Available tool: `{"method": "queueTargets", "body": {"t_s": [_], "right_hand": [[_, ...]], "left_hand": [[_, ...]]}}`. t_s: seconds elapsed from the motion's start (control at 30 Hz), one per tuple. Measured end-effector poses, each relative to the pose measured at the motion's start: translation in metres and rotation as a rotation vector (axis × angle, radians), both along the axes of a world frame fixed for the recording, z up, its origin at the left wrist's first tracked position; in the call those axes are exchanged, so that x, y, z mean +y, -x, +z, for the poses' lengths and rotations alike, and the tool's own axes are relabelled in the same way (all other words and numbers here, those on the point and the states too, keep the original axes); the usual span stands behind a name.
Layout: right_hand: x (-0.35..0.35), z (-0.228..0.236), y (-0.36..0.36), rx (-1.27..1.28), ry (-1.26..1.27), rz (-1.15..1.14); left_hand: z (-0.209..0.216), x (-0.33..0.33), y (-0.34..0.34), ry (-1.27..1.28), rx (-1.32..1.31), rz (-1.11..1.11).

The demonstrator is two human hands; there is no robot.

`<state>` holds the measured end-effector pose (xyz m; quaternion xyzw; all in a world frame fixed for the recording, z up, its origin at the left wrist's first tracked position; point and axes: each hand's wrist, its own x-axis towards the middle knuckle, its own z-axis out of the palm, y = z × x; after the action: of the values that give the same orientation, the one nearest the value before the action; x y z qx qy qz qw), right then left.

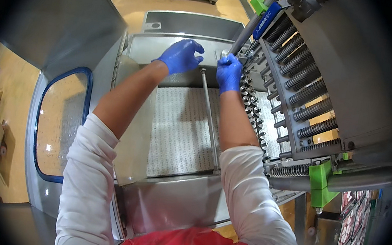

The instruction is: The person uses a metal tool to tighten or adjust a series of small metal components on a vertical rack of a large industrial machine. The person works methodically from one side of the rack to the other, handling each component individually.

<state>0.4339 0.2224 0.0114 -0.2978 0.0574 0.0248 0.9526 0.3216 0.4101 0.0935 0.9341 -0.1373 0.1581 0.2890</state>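
From where I stand, a person in white sleeves leans over a pale conveyor belt (181, 138) marked with rows of small dark specks, both blue-gloved hands reaching past its far edge. The right hand (229, 72) is curled into a fist round a small metal piece (224, 54), its end poking out above the glove and the rest hidden; the piece sits beyond the belt's far edge. The left hand (183, 57) has hold of nothing, thumb and fingers parted, above the steel ledge (141, 44) beyond the belt. A metal rod (209, 117) runs over the belt from far side to near, between the forearms. Left of the rod there's a bare stretch of belt, bounded on the belt's left by a translucent panel (126, 147) and on its near side by a steel front (174, 200). Room is tighter to the right: metal nozzles (254, 108) crowd over the belt, and a rack of coil springs (315, 92) stands to its right. As for writing, white lettering shows on the blue lever handle (267, 20), up past the belt's far right corner; nothing else reads clearly from here.
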Motion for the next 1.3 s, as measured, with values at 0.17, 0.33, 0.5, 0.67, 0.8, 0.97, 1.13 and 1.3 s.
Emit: {"method": "queueTargets", "body": {"t_s": [0.17,0.33,0.5,0.67,0.8,0.97,1.13,1.3], "right_hand": [[-0.016,0.008,-0.006,-0.058,-0.294,0.133],[-0.016,-0.018,0.007,-0.145,-0.079,0.103],[-0.005,-0.010,0.018,-0.132,-0.098,0.260],[-0.007,0.002,0.059,-0.233,0.334,0.185],[-0.027,0.012,0.039,-0.395,0.482,0.080],[-0.010,0.026,0.045,-0.262,0.256,0.113],[-0.001,0.046,0.080,-0.118,0.095,0.256],[-0.001,-0.022,0.139,0.004,0.287,0.514]], "left_hand": [[-0.012,-0.026,-0.006,0.002,-0.019,-0.042],[0.015,-0.076,-0.032,0.426,-0.207,-0.196],[0.064,-0.142,-0.099,0.535,-0.326,0.002],[0.089,-0.151,-0.120,0.404,-0.233,0.064],[0.082,-0.172,-0.133,0.315,-0.349,0.047],[0.082,-0.157,-0.137,0.262,-0.340,0.035],[0.079,-0.151,-0.141,0.252,-0.278,0.051],[0.053,-0.133,-0.146,0.465,-0.430,-0.106]]}}
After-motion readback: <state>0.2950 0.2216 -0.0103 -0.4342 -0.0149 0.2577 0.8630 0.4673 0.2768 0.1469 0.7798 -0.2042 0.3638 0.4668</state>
